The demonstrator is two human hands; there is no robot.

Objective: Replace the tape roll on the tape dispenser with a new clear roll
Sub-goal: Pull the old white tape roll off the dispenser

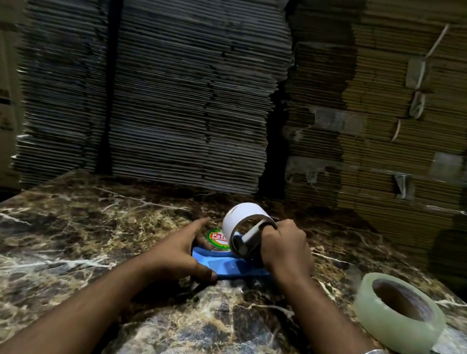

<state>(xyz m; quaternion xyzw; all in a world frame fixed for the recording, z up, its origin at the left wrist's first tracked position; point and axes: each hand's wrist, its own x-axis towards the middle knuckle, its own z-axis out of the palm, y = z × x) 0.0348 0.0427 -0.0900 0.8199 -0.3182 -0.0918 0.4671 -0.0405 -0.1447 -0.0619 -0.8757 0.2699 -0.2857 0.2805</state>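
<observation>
We steady the blue tape dispenser with our left hand; our right hand grips the spent white core, lifting it free. Next, fetch the clear tape roll.

There is a single view, taken from the person's head, facing forward and tilted down over the worktop. It sits close: both forearms enter from the bottom edge and the left hand and right hand land just below frame centre. The worktop fills the lower half, its edges bowed by the wide lens. The upper half takes in stacked cardboard standing straight ahead beyond the far edge. No second view overlaps it.
</observation>
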